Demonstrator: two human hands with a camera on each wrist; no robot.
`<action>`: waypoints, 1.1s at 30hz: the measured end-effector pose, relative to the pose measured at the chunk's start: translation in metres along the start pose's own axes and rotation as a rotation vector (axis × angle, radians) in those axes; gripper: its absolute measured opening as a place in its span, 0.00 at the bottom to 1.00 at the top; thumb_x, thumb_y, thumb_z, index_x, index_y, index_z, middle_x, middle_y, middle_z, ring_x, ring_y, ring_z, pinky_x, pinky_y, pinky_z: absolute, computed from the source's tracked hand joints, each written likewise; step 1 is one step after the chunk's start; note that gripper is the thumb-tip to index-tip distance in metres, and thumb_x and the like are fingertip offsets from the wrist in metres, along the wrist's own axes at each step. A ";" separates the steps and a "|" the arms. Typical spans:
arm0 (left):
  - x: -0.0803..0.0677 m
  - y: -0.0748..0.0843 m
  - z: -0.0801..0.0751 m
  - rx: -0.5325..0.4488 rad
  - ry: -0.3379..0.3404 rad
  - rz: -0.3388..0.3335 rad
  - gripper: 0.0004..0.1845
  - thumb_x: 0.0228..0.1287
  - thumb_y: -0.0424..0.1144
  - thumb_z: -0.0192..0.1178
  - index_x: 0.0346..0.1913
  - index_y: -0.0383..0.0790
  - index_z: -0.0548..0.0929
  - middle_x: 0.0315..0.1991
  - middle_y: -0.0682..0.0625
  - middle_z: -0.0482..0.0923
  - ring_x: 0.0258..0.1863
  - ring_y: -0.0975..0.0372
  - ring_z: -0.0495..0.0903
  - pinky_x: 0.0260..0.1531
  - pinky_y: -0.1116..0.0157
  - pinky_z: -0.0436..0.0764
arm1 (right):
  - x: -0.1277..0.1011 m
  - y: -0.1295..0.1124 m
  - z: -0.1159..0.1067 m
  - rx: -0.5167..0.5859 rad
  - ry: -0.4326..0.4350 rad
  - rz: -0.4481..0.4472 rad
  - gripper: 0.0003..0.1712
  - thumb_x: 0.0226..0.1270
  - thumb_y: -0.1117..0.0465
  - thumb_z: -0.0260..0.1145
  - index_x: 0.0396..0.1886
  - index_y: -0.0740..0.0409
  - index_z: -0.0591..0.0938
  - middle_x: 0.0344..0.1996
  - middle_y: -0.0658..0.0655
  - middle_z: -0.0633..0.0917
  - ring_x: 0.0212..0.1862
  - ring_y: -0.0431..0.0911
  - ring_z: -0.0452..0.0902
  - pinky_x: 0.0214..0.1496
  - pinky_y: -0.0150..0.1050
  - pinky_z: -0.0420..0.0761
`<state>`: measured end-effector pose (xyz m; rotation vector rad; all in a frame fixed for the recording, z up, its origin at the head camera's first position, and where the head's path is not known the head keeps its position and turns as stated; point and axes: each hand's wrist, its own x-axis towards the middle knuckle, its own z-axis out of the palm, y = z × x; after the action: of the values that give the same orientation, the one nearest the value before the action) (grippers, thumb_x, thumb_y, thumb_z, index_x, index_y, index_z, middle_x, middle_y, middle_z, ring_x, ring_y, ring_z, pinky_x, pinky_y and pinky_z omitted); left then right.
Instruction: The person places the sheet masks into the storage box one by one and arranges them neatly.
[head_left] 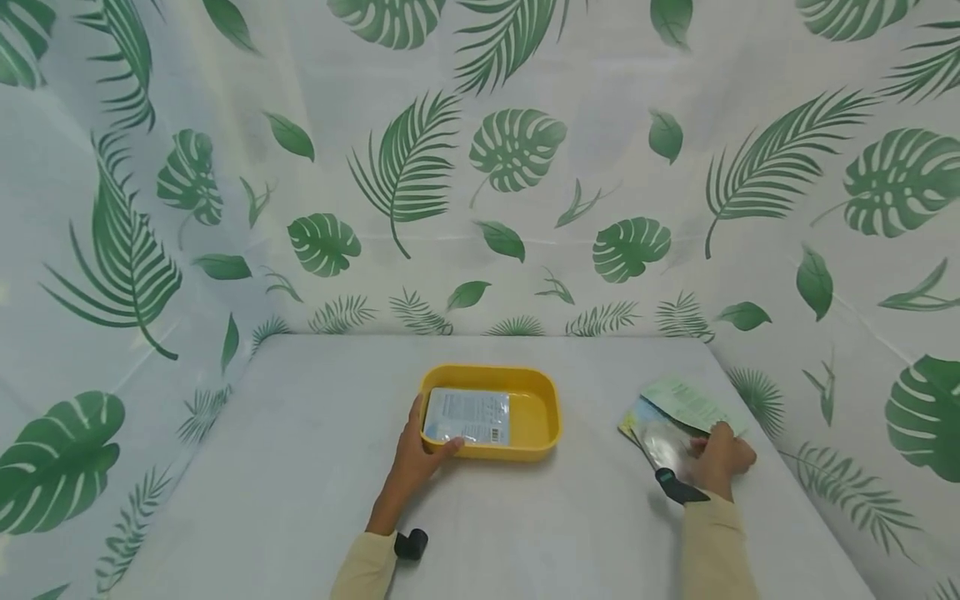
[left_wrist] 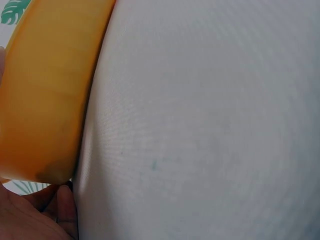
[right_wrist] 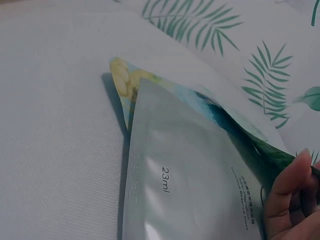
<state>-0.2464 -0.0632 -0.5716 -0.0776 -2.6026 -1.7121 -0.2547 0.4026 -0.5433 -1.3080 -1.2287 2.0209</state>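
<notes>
A yellow plastic tray (head_left: 480,452) stands on the table, with a pale blue face mask packet (head_left: 467,417) lying in its left half. My left hand (head_left: 415,458) grips the tray's left front corner, thumb over the front rim and fingers along the left wall. Off to the right, my right hand (head_left: 722,461) pinches the near edge of a light green packet (head_left: 684,402). Beneath its tilted sheet lies a silver mask packet (right_wrist: 185,165) marked 23ml. A blue and yellow packet (right_wrist: 121,75) shows from under the silver one.
A white cloth covers the table (head_left: 322,467). Behind it and at both sides hangs a white curtain (head_left: 435,275) printed with green leaves. The packets lie close to the table's right edge. Each wrist wears a black camera mount (head_left: 411,544).
</notes>
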 end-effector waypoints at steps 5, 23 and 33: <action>0.000 0.000 -0.003 -0.003 -0.004 -0.008 0.61 0.53 0.59 0.71 0.79 0.49 0.41 0.77 0.43 0.52 0.76 0.48 0.54 0.73 0.43 0.55 | 0.001 0.000 0.005 0.043 0.002 0.019 0.08 0.69 0.60 0.52 0.45 0.47 0.67 0.26 0.45 0.79 0.18 0.37 0.74 0.20 0.29 0.77; 0.001 0.001 -0.002 -0.003 0.004 -0.013 0.60 0.52 0.59 0.71 0.79 0.49 0.41 0.77 0.43 0.53 0.75 0.48 0.56 0.73 0.43 0.55 | 0.004 0.017 0.003 -0.192 -0.068 -0.216 0.16 0.72 0.58 0.57 0.56 0.56 0.71 0.42 0.44 0.71 0.27 0.28 0.76 0.30 0.24 0.82; 0.001 0.001 -0.002 0.006 0.004 -0.026 0.61 0.51 0.59 0.71 0.79 0.49 0.41 0.77 0.45 0.53 0.75 0.50 0.56 0.73 0.45 0.55 | -0.012 0.020 0.001 -0.079 -0.120 -0.161 0.28 0.75 0.60 0.54 0.71 0.54 0.59 0.48 0.45 0.70 0.30 0.30 0.81 0.36 0.27 0.84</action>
<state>-0.2475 -0.0644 -0.5695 -0.0412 -2.6179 -1.7103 -0.2476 0.3833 -0.5540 -1.0967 -1.4333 1.9778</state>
